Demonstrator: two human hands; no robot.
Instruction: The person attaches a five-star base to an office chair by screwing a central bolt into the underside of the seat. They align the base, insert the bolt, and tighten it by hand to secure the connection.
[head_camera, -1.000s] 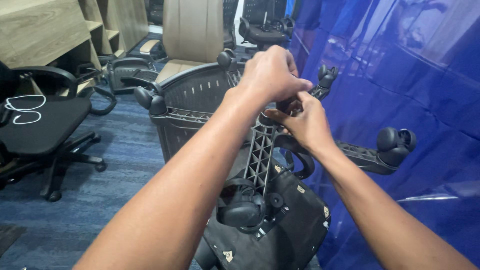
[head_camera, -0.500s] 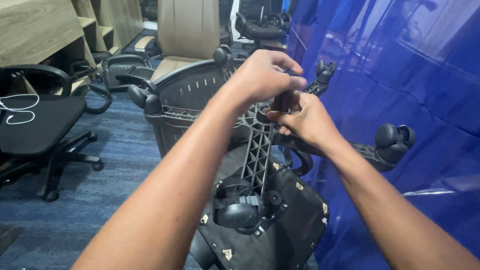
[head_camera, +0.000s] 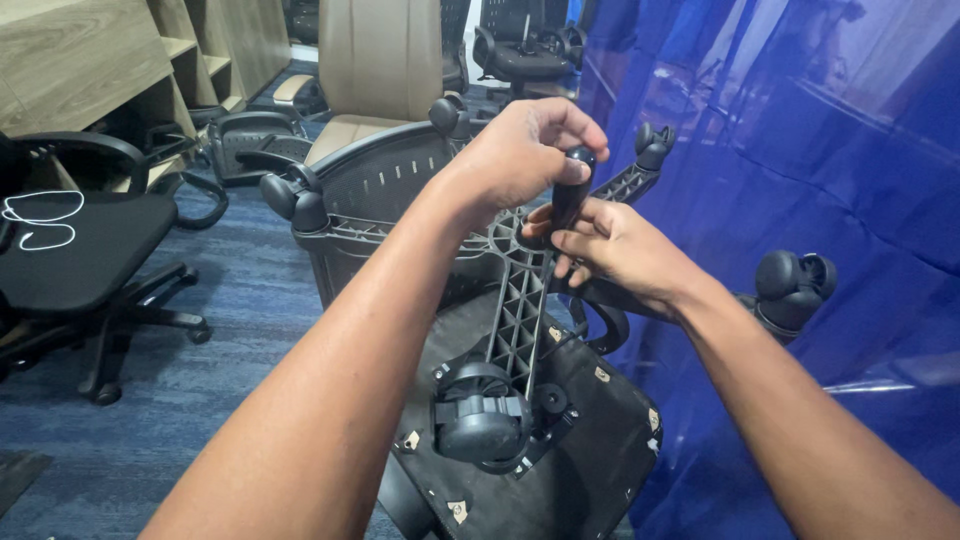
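A black rod-shaped handle (head_camera: 568, 195) is gripped from above by the left hand (head_camera: 520, 150), closed around it. Its lower end, at the hub of the upside-down black plastic chair base (head_camera: 515, 300), is pinched by the right hand (head_camera: 610, 245).

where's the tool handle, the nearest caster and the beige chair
black tool handle (head_camera: 570, 195), head view, mid shaft below the left hand's grip
nearest caster (head_camera: 482, 428), head view, wheel housing
beige office chair (head_camera: 380, 55), head view, backrest
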